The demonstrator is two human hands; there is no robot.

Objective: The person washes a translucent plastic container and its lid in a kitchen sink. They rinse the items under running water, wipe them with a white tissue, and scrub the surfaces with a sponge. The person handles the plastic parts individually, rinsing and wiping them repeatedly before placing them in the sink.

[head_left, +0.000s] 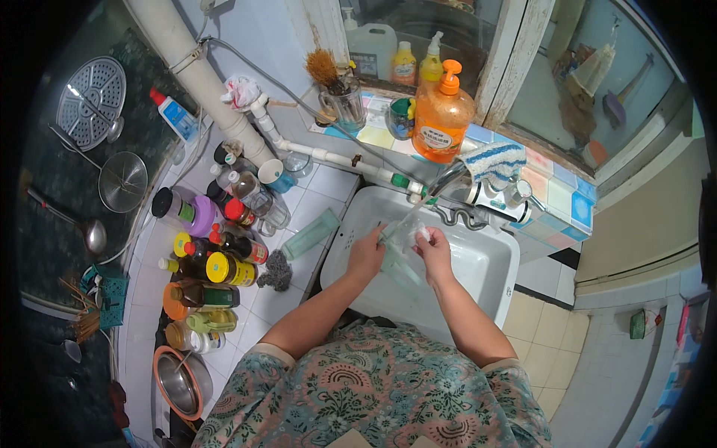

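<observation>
Over the white rectangular ceramic sink (484, 272): two bare hands work close together near its middle, a little apart from each other, below a curved shiny metal tap (448, 178)
Left hand (364, 254): fingers bent round the upper end of a pale green translucent plastic container (403, 270) (the exact grip is hard to make out, the fingertips being partly hidden)
Right hand (435, 252): thumb and fingers pinch a small crumpled whitish wad (418, 234), its material too blurred to tell, just beside the container's upper end
Container: inside the sink's outline, slanting down to the right between the two forearms
Counter: on the white tiled counter (297, 297), left of the sink, lies a second pale green translucent container (312, 233), with a grey curly scouring pad (276, 270) near its lower end
Bottles: farther left stands a crowd of jars and bottles, among them a dark jar with a round yellow lid (233, 269)
Ledge: behind the sink stands a large orange translucent pump bottle (442, 123); a blue-and-white striped cloth (493, 163) drapes over the tap fittings
Wall: a round perforated steel plate (91, 101) hangs at far left, above a long-handled steel ladle (92, 234)
</observation>
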